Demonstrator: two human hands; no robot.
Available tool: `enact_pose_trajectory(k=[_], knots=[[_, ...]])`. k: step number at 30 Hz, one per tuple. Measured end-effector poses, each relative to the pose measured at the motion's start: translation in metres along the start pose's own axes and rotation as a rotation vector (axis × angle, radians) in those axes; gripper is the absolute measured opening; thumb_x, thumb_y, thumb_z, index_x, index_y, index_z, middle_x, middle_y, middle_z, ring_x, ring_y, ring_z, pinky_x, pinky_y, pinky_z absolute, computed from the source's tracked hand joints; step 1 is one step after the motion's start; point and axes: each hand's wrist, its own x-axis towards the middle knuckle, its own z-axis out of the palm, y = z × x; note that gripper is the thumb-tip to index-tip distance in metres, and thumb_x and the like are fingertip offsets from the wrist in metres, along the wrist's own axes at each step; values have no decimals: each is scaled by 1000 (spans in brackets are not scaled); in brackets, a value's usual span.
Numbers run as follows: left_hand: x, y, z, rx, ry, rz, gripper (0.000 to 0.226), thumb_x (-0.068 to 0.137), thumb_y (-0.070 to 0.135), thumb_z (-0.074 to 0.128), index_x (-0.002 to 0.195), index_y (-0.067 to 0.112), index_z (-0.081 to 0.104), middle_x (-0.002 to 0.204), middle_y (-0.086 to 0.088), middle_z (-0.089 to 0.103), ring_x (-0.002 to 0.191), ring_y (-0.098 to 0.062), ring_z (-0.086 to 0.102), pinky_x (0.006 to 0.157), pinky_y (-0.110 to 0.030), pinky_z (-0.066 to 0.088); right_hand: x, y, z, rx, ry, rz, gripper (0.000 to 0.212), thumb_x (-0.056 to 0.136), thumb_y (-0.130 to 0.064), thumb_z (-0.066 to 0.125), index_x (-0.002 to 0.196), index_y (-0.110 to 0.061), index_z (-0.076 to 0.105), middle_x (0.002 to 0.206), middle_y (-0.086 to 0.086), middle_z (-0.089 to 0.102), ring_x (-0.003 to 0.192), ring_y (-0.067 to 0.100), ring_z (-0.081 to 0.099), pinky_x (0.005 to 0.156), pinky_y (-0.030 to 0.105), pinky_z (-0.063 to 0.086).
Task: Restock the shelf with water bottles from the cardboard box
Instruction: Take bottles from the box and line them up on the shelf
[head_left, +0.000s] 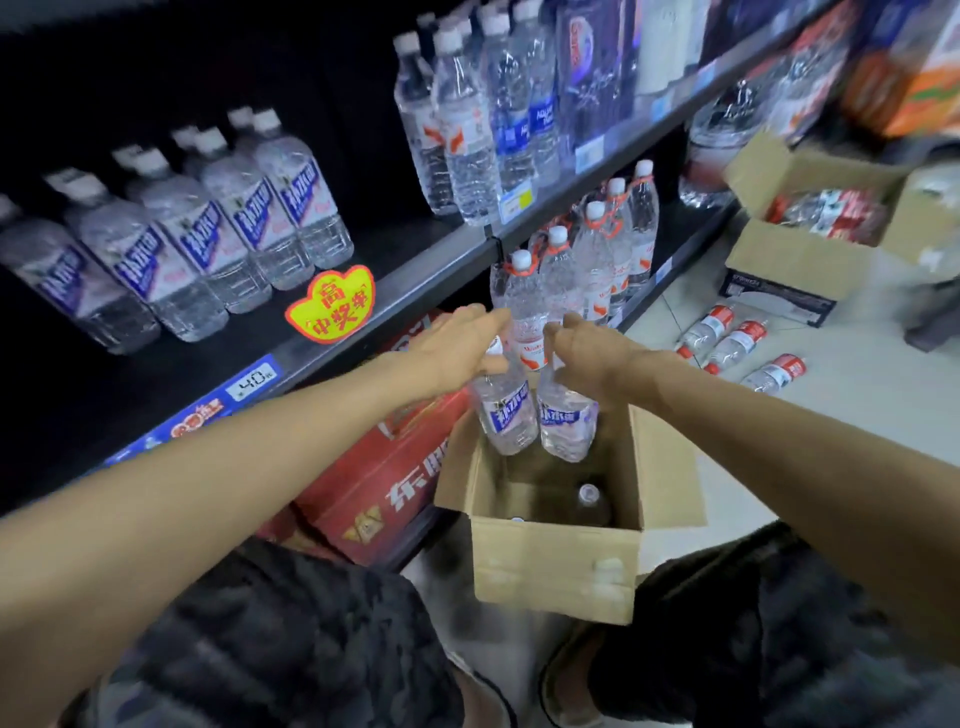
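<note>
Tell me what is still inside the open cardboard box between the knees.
Inside the cardboard box, one bottle with a white cap stands by the right wall, and another cap peeks over the front edge. The front wall hides the floor.

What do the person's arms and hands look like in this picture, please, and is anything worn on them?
Both forearms are bare right up to the frame edges: no sleeves show. The left hand and the right hand wear no gloves, and no watch, ring or wristband is visible on the sides that face the camera. Below the arms, the person wears dark, mottled-pattern shorts.
</note>
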Motion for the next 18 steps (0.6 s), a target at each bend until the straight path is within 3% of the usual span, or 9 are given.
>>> enact_pose_trajectory(k=[2,5,8,13,18], knots=[[-9,3,-25,-19,71,6,25,85,20,61,94,24,38,91,-4,43,83,-27,46,67,-33,29,-9,-8,-24,41,58,-4,37,92,-10,51,128,-2,44,135,23,39,116,40,51,97,44,44],[-23,5,-65,29,156,27,20,88,23,59,101,17,44,98,-6,48,85,-27,48,70,-35,35,-21,-20,-59,127,176,5,36,93,-12,52,125,0,43,128,21,40,114,40,50,96,44,44],[-41,4,-109,68,230,27,22,90,25,57,98,18,38,91,-3,43,81,-28,47,68,-35,33,-30,-37,-95,152,301,-19,33,94,-9,52,125,1,44,126,22,38,108,40,52,93,44,44],[-75,-1,-177,127,372,24,33,95,28,55,90,25,22,86,0,37,81,-28,43,73,-38,36,-38,-66,-156,83,478,-61,36,94,4,47,129,-3,39,126,22,36,84,36,57,75,39,46],[-100,-10,-223,226,474,-24,29,96,31,54,93,14,31,92,-8,47,80,-30,46,66,-36,30,-36,-98,-199,68,666,-153,23,94,0,49,116,-4,42,117,20,38,81,38,55,71,44,46]])
